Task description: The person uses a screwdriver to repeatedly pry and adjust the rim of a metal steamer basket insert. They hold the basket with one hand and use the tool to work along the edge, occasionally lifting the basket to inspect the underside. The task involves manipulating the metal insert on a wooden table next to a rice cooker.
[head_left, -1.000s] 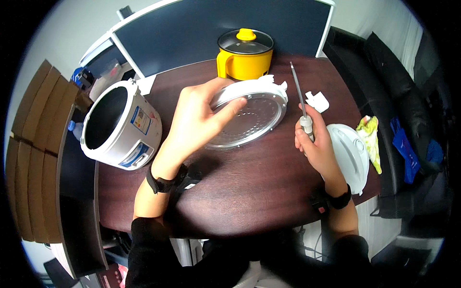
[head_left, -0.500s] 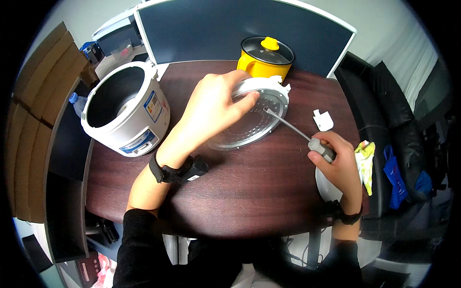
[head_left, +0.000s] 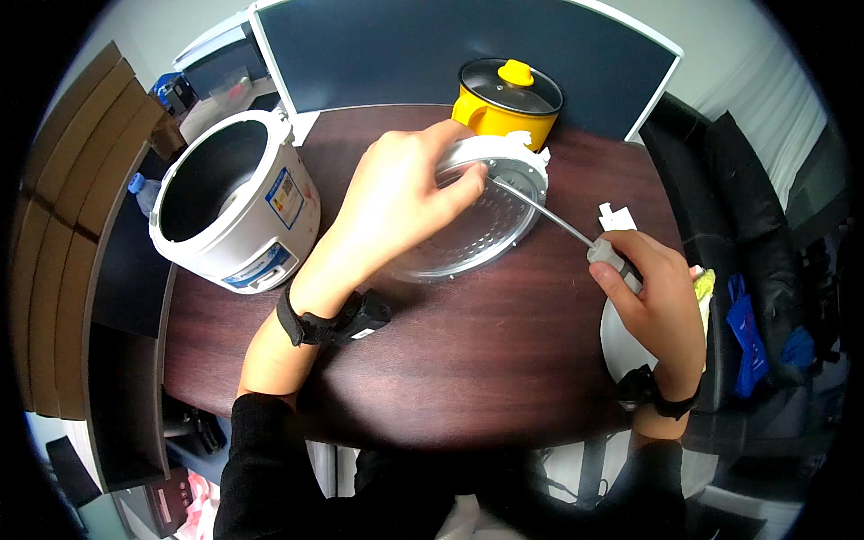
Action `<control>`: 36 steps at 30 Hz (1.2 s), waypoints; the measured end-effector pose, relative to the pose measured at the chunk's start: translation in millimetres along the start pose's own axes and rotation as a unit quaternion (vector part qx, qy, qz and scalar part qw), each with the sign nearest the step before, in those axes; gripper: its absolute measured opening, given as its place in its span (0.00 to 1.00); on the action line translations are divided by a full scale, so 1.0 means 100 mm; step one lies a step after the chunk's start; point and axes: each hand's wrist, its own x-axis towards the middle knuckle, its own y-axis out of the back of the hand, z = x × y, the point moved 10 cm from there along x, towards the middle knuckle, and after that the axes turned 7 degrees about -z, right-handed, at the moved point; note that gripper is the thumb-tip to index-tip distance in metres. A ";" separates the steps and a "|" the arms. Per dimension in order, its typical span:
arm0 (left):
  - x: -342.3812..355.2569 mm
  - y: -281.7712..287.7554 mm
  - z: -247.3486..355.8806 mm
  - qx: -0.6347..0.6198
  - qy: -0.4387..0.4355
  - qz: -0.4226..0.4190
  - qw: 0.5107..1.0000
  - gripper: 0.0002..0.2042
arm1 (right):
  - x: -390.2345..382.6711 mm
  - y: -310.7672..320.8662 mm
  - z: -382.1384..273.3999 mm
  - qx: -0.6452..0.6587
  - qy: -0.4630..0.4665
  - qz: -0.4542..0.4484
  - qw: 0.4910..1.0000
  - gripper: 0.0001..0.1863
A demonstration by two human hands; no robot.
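My left hand (head_left: 402, 193) grips the upper left rim of a rice cooker lid (head_left: 493, 236), its thumb on the perforated metal inner side. The lid stands tilted over the table, inner face toward me. A screwdriver (head_left: 560, 221) with a grey handle is in my closed right hand (head_left: 650, 286). Its thin shaft points up and left, and the tip is at the lid's inner face, close to my left thumb. Whether the tip sits in a screw is too small to tell. The open white rice cooker body (head_left: 301, 200) stands at the left.
A yellow pot (head_left: 504, 118) with a glass lid stands at the back, before a dark partition (head_left: 387, 58). Beyond my right hand lies a small white plastic part (head_left: 617, 217). A white round piece (head_left: 619, 346) and a yellow-green cloth (head_left: 705, 288) are by my right wrist.
The screwdriver tip has shifted up and left across the lid toward my left thumb. My right hand has moved slightly right. My left hand keeps its hold on the lid.
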 end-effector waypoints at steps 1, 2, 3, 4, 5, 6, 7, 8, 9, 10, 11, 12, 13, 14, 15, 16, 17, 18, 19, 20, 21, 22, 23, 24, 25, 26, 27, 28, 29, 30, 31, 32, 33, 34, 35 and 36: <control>0.00 -0.01 -0.01 0.004 0.002 -0.002 1.000 0.15 | -0.01 -0.02 0.00 0.005 0.006 0.002 1.000 0.13; -0.01 -0.01 -0.01 0.005 -0.001 -0.001 1.000 0.15 | -0.01 -0.01 -0.01 0.000 0.000 0.004 1.000 0.13; -0.01 0.00 -0.02 0.005 -0.004 0.000 1.000 0.15 | -0.01 0.01 -0.03 -0.005 -0.005 0.006 1.000 0.13; -0.02 0.00 -0.02 0.006 -0.007 0.001 1.000 0.15 | -0.01 0.02 -0.04 -0.010 -0.011 0.008 1.000 0.13; -0.02 -0.01 -0.02 0.007 -0.006 0.000 1.000 0.15 | -0.01 0.03 -0.03 -0.011 -0.013 0.007 1.000 0.13; -0.01 -0.02 -0.02 0.008 -0.005 -0.002 1.000 0.16 | -0.02 0.03 -0.03 -0.012 -0.014 0.007 1.000 0.13; -0.01 -0.03 -0.02 0.009 -0.003 -0.003 1.000 0.16 | -0.02 0.02 -0.03 -0.013 -0.016 0.006 1.000 0.13; -0.01 -0.03 -0.02 0.007 -0.003 0.000 1.000 0.16 | -0.02 0.03 -0.02 -0.011 -0.018 0.007 1.000 0.13; -0.02 -0.02 -0.02 0.005 -0.003 0.004 1.000 0.16 | -0.03 0.02 -0.02 -0.010 -0.020 0.008 1.000 0.13; -0.02 -0.02 -0.02 0.002 -0.003 0.007 1.000 0.16 | -0.03 0.02 -0.02 -0.008 -0.022 0.008 1.000 0.13; -0.01 -0.02 -0.01 0.001 -0.002 0.006 1.000 0.16 | -0.04 0.02 -0.03 -0.006 -0.023 0.008 1.000 0.13; -0.01 -0.02 0.00 -0.001 -0.001 0.006 1.000 0.16 | -0.05 0.02 -0.03 -0.004 -0.023 0.008 1.000 0.13; -0.01 -0.02 0.00 -0.002 0.001 0.006 1.000 0.16 | -0.05 0.02 -0.03 -0.003 -0.024 0.007 1.000 0.13; -0.01 -0.02 0.01 -0.001 0.003 0.002 1.000 0.16 | -0.05 0.01 -0.04 -0.004 -0.020 0.009 1.000 0.13; -0.01 -0.01 0.01 0.001 0.006 -0.001 1.000 0.16 | -0.05 0.01 -0.04 -0.005 -0.016 0.012 1.000 0.13; -0.02 -0.01 0.01 0.002 0.008 -0.004 1.000 0.15 | -0.05 0.00 -0.05 -0.005 -0.012 0.014 1.000 0.13; -0.02 -0.01 0.02 0.006 -0.002 0.002 1.000 0.15 | -0.05 0.00 -0.05 -0.004 -0.015 0.014 1.000 0.13; -0.03 0.00 0.03 0.010 -0.011 0.007 1.000 0.15 | -0.05 0.00 -0.05 -0.002 -0.017 0.014 1.000 0.13; -0.03 0.00 0.04 0.014 -0.021 0.013 1.000 0.15 | -0.05 0.00 -0.05 0.000 -0.018 0.014 1.000 0.13; -0.02 -0.01 0.05 0.011 -0.013 0.004 1.000 0.16 | -0.06 -0.01 -0.04 -0.009 -0.028 0.012 1.000 0.13; -0.01 -0.01 0.08 0.008 -0.006 -0.005 1.000 0.17 | -0.09 -0.01 -0.04 -0.017 -0.037 0.009 0.999 0.13; 0.00 -0.02 0.08 0.005 0.001 -0.014 1.000 0.17 | -0.11 -0.02 -0.04 -0.026 -0.047 0.007 0.999 0.13; -0.01 -0.01 0.11 0.012 -0.008 -0.011 1.000 0.17 | -0.12 -0.03 -0.05 -0.026 -0.043 0.010 0.999 0.13; -0.01 0.00 0.13 0.019 -0.016 -0.008 1.000 0.16 | -0.14 -0.05 -0.06 -0.027 -0.039 0.014 0.999 0.12; -0.02 0.01 0.15 0.026 -0.025 -0.005 0.999 0.16 | -0.14 -0.07 -0.06 -0.028 -0.036 0.018 0.999 0.12; -0.02 0.02 0.15 0.029 -0.026 -0.001 0.999 0.15 | -0.13 -0.11 -0.06 -0.022 -0.035 0.009 0.999 0.12; -0.02 0.02 0.15 0.032 -0.026 0.002 0.999 0.15 | -0.13 -0.15 -0.06 -0.016 -0.034 0.001 0.999 0.12; -0.02 0.01 0.15 0.035 -0.026 0.006 0.999 0.15 | -0.12 -0.18 -0.05 -0.010 -0.033 -0.007 0.999 0.12; -0.02 0.02 0.15 0.044 -0.037 0.013 0.998 0.14 | -0.12 -0.22 -0.04 0.004 -0.040 -0.021 0.999 0.12; -0.03 0.02 0.15 0.052 -0.048 0.020 0.997 0.13 | -0.12 -0.25 -0.03 0.017 -0.048 -0.034 0.998 0.12; -0.05 0.03 0.15 0.061 -0.058 0.027 0.996 0.13 | -0.12 -0.29 -0.02 0.031 -0.054 -0.047 0.997 0.12; -0.04 0.02 0.15 0.061 -0.058 0.028 0.996 0.13 | -0.13 -0.36 0.03 0.092 -0.091 -0.087 0.988 0.13; -0.04 0.02 0.16 0.062 -0.057 0.030 0.996 0.13 | -0.13 -0.42 0.06 0.152 -0.126 -0.127 0.972 0.14; -0.04 0.02 0.16 0.063 -0.057 0.031 0.996 0.13 | -0.15 -0.50 0.09 0.211 -0.161 -0.165 0.950 0.15; -0.04 0.02 0.16 0.065 -0.056 0.031 0.996 0.13 | -0.16 -0.58 0.10 0.279 -0.170 -0.186 0.926 0.16; -0.04 0.02 0.16 0.066 -0.055 0.031 0.996 0.13 | -0.18 -0.66 0.11 0.346 -0.179 -0.207 0.897 0.17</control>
